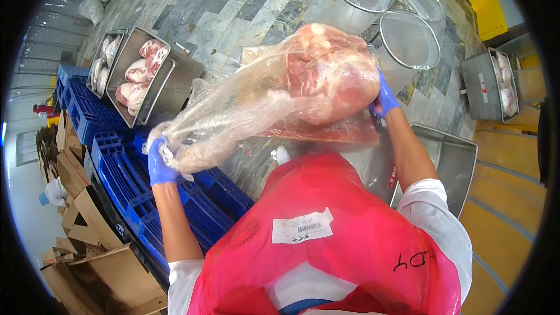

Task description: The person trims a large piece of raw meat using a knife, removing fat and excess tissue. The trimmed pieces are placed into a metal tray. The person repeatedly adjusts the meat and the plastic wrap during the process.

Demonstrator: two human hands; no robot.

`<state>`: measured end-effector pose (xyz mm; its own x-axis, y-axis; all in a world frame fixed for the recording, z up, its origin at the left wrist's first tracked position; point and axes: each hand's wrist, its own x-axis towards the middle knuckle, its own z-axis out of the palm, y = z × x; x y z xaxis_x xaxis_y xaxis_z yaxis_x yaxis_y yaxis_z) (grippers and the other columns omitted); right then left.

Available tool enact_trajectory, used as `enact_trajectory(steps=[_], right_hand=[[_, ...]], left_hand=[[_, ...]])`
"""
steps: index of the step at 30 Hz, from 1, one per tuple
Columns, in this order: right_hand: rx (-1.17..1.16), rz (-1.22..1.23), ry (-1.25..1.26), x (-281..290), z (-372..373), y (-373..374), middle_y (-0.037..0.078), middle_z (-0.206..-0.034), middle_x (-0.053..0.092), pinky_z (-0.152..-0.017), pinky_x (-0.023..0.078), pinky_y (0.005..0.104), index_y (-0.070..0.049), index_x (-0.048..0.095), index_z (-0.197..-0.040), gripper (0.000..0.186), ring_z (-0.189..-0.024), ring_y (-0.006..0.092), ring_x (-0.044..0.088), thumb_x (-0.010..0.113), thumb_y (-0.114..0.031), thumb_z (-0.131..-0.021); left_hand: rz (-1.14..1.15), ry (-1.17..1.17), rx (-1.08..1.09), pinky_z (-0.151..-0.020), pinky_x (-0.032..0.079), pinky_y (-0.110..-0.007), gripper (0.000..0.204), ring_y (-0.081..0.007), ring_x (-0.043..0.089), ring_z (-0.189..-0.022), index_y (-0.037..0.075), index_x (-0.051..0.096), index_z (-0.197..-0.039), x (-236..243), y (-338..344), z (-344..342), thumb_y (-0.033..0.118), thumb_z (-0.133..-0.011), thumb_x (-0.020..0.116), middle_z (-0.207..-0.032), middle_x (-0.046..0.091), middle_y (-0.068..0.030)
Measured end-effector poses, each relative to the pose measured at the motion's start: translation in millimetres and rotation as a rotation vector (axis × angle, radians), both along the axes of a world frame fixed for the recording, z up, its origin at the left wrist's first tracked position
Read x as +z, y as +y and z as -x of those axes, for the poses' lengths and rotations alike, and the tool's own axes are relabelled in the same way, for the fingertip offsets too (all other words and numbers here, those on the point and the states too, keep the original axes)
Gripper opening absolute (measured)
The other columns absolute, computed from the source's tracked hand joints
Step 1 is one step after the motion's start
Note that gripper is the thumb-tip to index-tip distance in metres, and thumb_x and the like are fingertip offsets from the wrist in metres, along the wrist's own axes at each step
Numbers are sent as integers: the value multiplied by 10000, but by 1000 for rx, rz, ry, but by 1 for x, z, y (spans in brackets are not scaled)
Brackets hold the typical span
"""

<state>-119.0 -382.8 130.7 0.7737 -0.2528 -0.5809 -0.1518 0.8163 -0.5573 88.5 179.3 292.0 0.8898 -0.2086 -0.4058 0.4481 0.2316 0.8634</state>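
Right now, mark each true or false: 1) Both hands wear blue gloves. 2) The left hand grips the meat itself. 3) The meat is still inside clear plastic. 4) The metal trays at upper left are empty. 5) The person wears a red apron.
1) True: left hand and right hand are both blue-gloved.
2) False: it grips the loose end of the clear plastic bag; the right hand steadies the meat.
3) True.
4) False: the metal trays hold pieces of meat.
5) True: a red apron.
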Motion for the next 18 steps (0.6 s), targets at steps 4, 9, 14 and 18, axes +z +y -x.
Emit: enact_trajectory(steps=[4, 9, 14, 18], right_hand=[[-88, 756, 177, -45, 17, 7, 134, -1396, 571, -1092, 419, 432, -76, 544, -1392, 646, -1313, 287, 521, 565, -525, -928], [624, 2092, -335, 65, -20, 125, 144, -1390, 559, -1164, 253, 565, -49, 641, -1261, 592, -1397, 319, 412, 720, -408, -797], [1025, 2053, -582, 35, -9, 159, 122, -1162, 630, -1079, 359, 526, -101, 675, -1031, 281, -1230, 316, 534, 693, -276, -813], [1006, 1888, -189, 43, 50, 158, 109, -955, 640, -924, 455, 479, -113, 659, -953, 162, -1005, 342, 611, 665, -236, -846]], left_hand=[[-31, -87, 22, -954, 537, -479, 508, -352, 630, -1078, -18, 536, -1277, 1, 16, 15, 201, -822, 591, -1209, 619, -205], [20, -88, 67, -980, 523, -484, 491, -346, 617, -1118, 8, 542, -1289, 24, 22, 26, 193, -835, 571, -1238, 612, -200], [-29, -84, 98, -954, 527, -455, 423, -322, 629, -1102, 16, 563, -1266, 9, 24, 20, 166, -873, 532, -1201, 638, -177], [-53, -23, 93, -938, 532, -434, 440, -314, 637, -1077, 7, 563, -1278, -28, 29, 24, 132, -857, 563, -1194, 640, -172]])
